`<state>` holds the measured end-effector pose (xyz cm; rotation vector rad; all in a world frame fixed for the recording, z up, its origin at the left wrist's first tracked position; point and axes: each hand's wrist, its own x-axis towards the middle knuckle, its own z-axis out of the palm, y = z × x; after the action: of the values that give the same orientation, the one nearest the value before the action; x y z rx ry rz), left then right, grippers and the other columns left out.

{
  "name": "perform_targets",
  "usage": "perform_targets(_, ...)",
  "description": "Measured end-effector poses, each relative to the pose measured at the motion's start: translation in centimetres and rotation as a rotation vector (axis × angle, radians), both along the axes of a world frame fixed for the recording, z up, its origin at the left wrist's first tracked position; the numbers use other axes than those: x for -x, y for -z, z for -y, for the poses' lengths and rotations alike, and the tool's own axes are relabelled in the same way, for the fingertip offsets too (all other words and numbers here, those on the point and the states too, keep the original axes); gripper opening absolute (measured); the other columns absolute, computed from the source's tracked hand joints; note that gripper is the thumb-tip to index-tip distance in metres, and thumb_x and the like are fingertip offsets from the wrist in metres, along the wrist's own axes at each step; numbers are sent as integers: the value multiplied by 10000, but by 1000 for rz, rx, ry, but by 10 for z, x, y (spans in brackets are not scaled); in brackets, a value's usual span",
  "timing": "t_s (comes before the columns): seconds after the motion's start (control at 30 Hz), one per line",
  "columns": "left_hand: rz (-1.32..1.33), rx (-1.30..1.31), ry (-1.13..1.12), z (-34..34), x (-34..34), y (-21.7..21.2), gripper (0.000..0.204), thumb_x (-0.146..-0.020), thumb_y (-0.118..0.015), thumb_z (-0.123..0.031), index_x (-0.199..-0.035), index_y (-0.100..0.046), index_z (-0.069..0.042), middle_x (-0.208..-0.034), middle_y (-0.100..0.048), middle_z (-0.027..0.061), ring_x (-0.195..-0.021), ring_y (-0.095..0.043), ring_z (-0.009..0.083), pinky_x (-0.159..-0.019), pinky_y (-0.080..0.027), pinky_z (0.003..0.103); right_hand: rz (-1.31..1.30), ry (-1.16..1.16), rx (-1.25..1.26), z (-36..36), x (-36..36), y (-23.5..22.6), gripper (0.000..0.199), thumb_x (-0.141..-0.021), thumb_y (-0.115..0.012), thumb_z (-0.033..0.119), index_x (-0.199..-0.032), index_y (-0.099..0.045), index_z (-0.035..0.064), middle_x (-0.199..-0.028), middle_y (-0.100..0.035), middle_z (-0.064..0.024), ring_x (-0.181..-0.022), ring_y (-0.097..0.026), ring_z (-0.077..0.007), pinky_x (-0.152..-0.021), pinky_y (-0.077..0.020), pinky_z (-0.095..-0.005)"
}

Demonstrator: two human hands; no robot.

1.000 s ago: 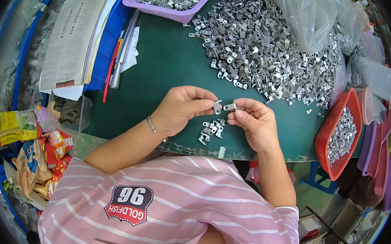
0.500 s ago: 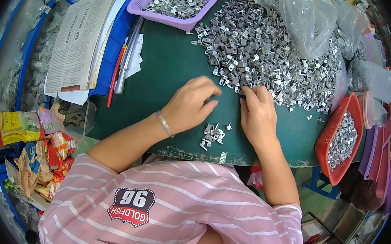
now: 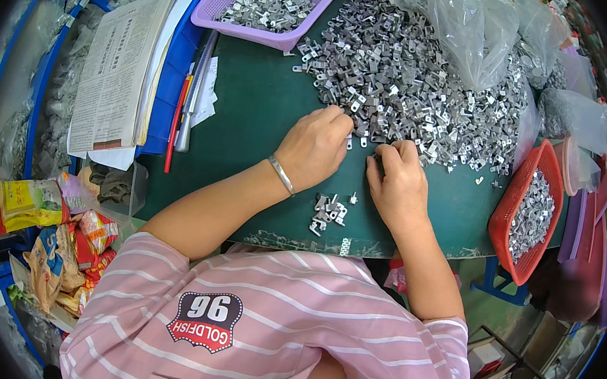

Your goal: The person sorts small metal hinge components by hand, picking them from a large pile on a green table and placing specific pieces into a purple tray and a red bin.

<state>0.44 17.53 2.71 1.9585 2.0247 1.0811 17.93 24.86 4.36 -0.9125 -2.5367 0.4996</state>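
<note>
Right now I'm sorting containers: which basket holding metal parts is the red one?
The red basket at the table's right edge, beside the right hand. The other, the purple basket, sits at the far left of the pile.

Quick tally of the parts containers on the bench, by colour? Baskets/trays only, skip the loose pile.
Purple basket, metal clips inside: 1
Red basket, metal clips inside: 1
Total: 2
The left hand and right hand rest at the edge of the loose clip pile.

A wide heap of small silvery metal clips [image 3: 413, 91] lay spread over the green worktop [image 3: 252, 113]. A small cluster of the same clips [image 3: 328, 213] sat apart near its front edge.
</note>
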Motion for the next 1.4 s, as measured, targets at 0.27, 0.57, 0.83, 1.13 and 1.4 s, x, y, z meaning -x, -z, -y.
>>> perform_targets(0.27,69,-30,56,14,-4,-4,170,-765,-716,-13,-897,-609,-12,-864,-564,129,-787,-604,326,-704,-508,405,-118,48,99,-3,-17,8,138,-810,-682,1,-937,-629,-9,-890,-641,-144,-774,-653,-309,-698,-541,-382)
perform_targets(0.57,804,272,109,28,-3,-10,139,-837,-676,95,-970,-677,53,-1073,-614,79,-944,-670,140,-844,-572,247,-530,129,1087,-2,-27,-4,167,-843,-694,-77,-978,-624,-6,-870,-675,-27,-752,-627,-70,-702,-527,-203)
perform_targets(0.83,883,141,143,41,-9,-3,162,-836,-655,127,-980,-677,56,-1110,-580,93,-981,-656,154,-878,-574,264,-177,-49,719,9,-28,-7,53,-848,-686,9,-898,-670,-1,-822,-681,-85,-714,-659,-186,-664,-535,-303)
perform_targets(1.13,326,174,312,51,-4,-10,110,-787,-729,-35,-891,-694,-29,-957,-643,90,-860,-645,248,-765,-523,336,-76,-64,-208,-18,1,5,263,-773,-671,33,-1033,-677,76,-876,-580,-78,-798,-602,-289,-667,-516,-400)
perform_targets(1.4,225,23,-9,6,0,-4,235,-778,-762,-38,-974,-637,-7,-923,-590,106,-718,-629,239,-656,-523,333,-134,-155,-382,-28,3,16,260,-749,-674,24,-1006,-653,53,-888,-611,-78,-775,-602,-284,-659,-512,-398)
